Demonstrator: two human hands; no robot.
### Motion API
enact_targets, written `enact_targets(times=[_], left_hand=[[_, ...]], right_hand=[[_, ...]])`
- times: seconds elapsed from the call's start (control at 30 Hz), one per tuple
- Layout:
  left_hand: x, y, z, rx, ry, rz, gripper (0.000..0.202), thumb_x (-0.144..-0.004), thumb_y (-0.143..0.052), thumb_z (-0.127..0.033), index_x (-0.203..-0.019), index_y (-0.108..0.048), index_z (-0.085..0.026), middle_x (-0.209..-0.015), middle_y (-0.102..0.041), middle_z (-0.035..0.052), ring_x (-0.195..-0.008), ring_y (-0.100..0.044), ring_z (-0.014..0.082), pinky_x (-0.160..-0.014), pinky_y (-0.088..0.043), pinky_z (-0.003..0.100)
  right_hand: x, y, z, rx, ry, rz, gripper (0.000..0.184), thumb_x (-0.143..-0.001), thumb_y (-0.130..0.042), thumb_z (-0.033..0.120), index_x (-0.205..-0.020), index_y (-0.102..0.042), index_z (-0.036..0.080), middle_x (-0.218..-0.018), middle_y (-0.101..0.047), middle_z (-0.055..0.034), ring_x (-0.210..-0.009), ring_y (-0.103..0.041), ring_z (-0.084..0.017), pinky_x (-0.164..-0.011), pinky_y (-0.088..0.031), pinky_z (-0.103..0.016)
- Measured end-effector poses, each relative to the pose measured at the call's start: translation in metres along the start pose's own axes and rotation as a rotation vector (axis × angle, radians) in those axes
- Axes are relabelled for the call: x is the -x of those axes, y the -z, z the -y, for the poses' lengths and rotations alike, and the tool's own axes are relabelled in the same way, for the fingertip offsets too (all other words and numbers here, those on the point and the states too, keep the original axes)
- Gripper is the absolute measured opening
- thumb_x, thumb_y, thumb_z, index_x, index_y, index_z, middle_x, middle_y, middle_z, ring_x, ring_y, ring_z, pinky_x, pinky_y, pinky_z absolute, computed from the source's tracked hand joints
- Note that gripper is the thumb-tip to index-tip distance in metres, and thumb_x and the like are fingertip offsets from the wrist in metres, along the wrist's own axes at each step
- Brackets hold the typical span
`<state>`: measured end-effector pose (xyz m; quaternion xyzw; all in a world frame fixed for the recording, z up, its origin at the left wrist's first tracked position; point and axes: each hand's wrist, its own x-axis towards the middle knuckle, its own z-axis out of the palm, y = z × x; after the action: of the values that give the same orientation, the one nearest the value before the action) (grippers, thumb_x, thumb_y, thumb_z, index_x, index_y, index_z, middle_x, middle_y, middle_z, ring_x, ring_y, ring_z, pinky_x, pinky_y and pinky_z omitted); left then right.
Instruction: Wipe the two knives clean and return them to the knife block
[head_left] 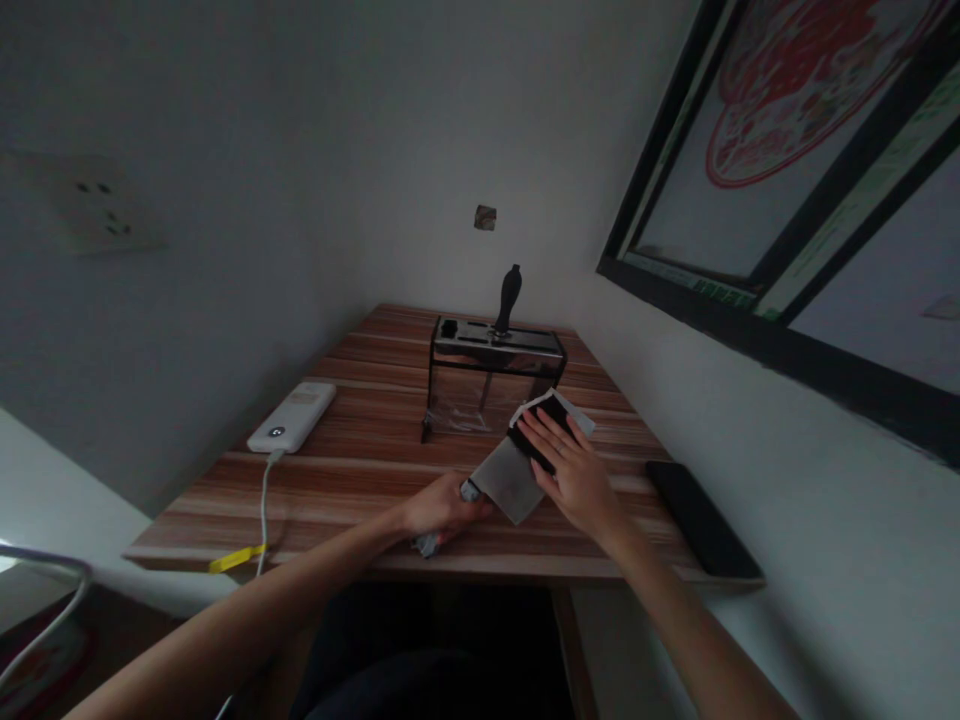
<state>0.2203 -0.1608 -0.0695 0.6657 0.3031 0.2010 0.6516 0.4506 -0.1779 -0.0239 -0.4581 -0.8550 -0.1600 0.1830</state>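
Observation:
My left hand (441, 510) is closed round the handle of a cleaver (510, 480), whose wide steel blade lies flat and points up and right over the wooden table (360, 470). My right hand (571, 468) lies with fingers stretched out flat on a black-and-white pad (553, 412) that rests on the blade's far end. Just behind them stands a steel knife rack (491, 375) with a black-handled tool (508, 298) sticking up from its top.
A white power bank (294, 417) with a lit button lies at the table's left, its cable (264, 505) with a yellow tag running off the front edge. A black phone (701, 520) lies at the right edge. Walls close in behind and right; a framed picture (787, 170) hangs there.

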Motion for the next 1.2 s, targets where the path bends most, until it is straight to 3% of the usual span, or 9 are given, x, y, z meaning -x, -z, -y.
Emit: enact_targets(times=[0.27,0.53,0.77,1.0,1.2], left_hand=[[0.0,0.002,0.005,-0.069,0.026,0.006,0.038,-0.077,-0.06,-0.047,-0.059,-0.041,-0.019,-0.033,-0.038,-0.0092,-0.027,-0.03,0.0047,-0.031,-0.02,0.017],[0.002,0.0,-0.001,-0.068,0.055,0.008,0.034,-0.076,-0.06,-0.045,-0.062,-0.043,-0.019,-0.034,-0.04,-0.0094,-0.027,-0.031,0.0053,-0.031,-0.02,0.017],[0.001,0.0,0.001,-0.076,0.044,0.004,0.032,-0.077,-0.06,-0.045,-0.065,-0.045,-0.018,-0.033,-0.04,-0.0095,-0.027,-0.031,0.0054,-0.031,-0.019,0.018],[-0.001,0.001,0.007,-0.044,0.042,-0.021,0.032,-0.076,-0.06,-0.044,-0.064,-0.045,-0.018,-0.035,-0.04,-0.0095,-0.026,-0.031,0.0048,-0.03,-0.021,0.017],[-0.004,0.003,0.009,-0.052,0.031,-0.008,0.023,-0.071,-0.058,-0.032,-0.057,-0.048,-0.017,-0.035,-0.043,-0.0066,-0.027,-0.036,0.0064,-0.029,-0.025,0.017]], right_hand=[[-0.006,0.01,-0.039,-0.04,-0.012,-0.048,0.05,-0.097,-0.033,0.025,-0.147,-0.027,0.023,-0.149,-0.035,-0.0022,-0.141,-0.022,-0.016,-0.115,-0.019,-0.047],[-0.002,0.011,-0.034,0.011,-0.027,-0.083,0.055,-0.096,-0.035,0.022,-0.149,-0.022,0.022,-0.149,-0.036,-0.0048,-0.14,-0.025,-0.019,-0.115,-0.018,-0.05],[0.006,0.005,-0.01,0.026,0.009,-0.061,0.053,-0.094,-0.039,0.019,-0.146,-0.029,0.015,-0.149,-0.035,-0.0071,-0.14,-0.024,-0.02,-0.115,-0.019,-0.049],[0.009,-0.005,0.032,-0.044,0.018,-0.046,0.055,-0.092,-0.04,0.016,-0.145,-0.031,0.014,-0.149,-0.034,-0.0071,-0.14,-0.025,-0.022,-0.114,-0.023,-0.049],[0.016,-0.012,0.072,-0.151,0.065,-0.01,0.058,-0.088,-0.042,0.013,-0.146,-0.031,0.015,-0.148,-0.037,-0.0054,-0.139,-0.028,-0.02,-0.113,-0.027,-0.048]])
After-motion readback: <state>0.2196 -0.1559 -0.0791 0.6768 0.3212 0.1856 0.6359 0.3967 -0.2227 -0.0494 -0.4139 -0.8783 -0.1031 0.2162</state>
